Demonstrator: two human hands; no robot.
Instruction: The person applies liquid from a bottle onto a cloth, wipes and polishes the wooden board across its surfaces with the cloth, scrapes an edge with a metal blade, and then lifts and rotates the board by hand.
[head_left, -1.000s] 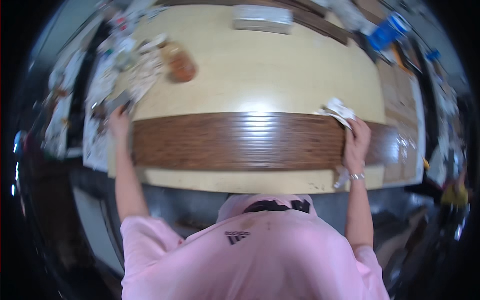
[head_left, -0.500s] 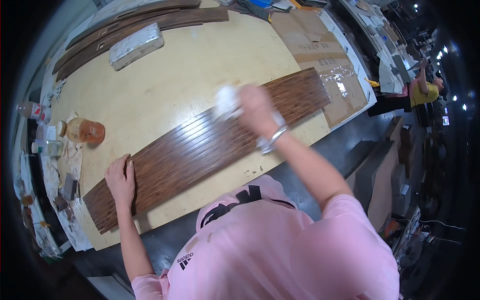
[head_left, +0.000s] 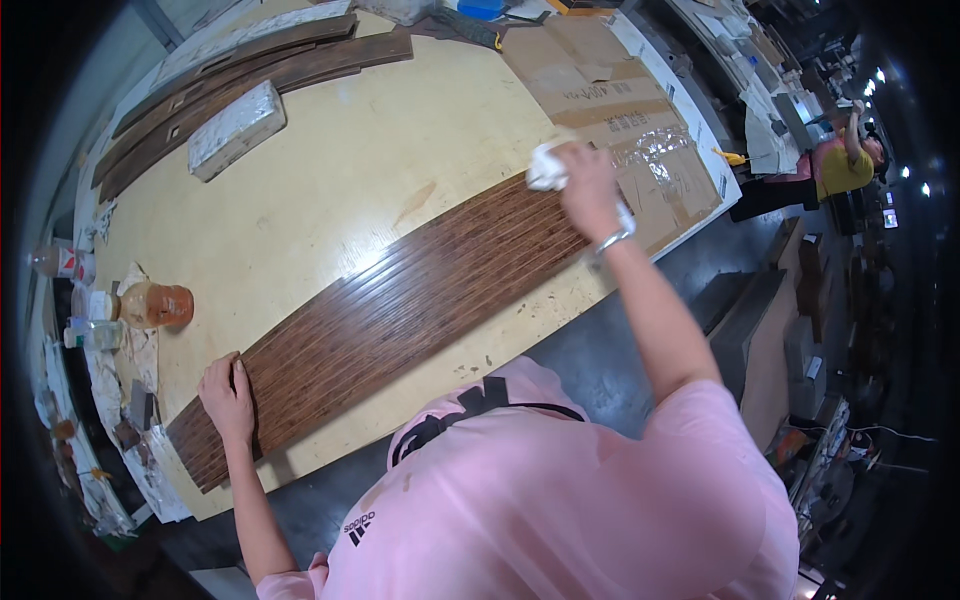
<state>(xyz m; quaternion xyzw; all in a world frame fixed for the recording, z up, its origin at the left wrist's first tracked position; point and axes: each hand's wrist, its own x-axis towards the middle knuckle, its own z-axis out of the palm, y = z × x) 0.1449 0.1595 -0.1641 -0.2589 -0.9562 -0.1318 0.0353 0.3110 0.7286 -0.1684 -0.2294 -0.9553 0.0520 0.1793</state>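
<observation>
A long dark brown wooden board (head_left: 430, 270) with fine grooves lies slantwise across the pale tabletop. Near its left end my left hand (head_left: 228, 400) rests on it, fingers stretched out and holding nothing. My right hand (head_left: 590, 190) is at the far right end of the board, closed round a crumpled white cloth (head_left: 546, 168). The cloth is at the board's upper edge; whether it touches the wood I cannot tell. Light glints off the middle of the board.
A jar of orange-brown liquid (head_left: 157, 304) stands at the left, near a plastic bottle (head_left: 62, 262). A wrapped block (head_left: 237, 130) lies before several brown wooden strips (head_left: 270, 80). Flattened cardboard (head_left: 640, 120) covers the right side. Another person (head_left: 840, 165) is beyond.
My right hand has swept the cloth from the board's middle toward its right end. The left hand stays on the left end. The whole view has shifted slightly.
</observation>
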